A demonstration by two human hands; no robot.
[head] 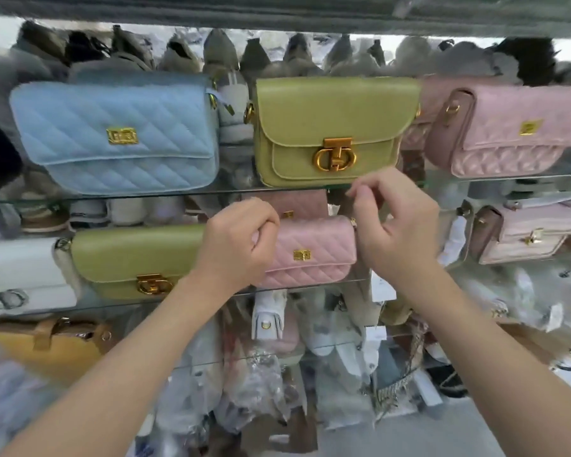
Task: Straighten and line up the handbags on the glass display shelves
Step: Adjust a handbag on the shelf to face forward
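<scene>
One wide-angle view, worn on the head, faces forward and slightly down at the glass shelves (145,196) from close by. The left hand (241,240) and right hand (394,225) enter from the near bottom edge and sit mid-frame; shelf lines bow toward left and right

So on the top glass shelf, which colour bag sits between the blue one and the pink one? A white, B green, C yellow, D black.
B: the green bag stands between the blue quilted bag and the pink quilted bag on the upper shelf.
</scene>
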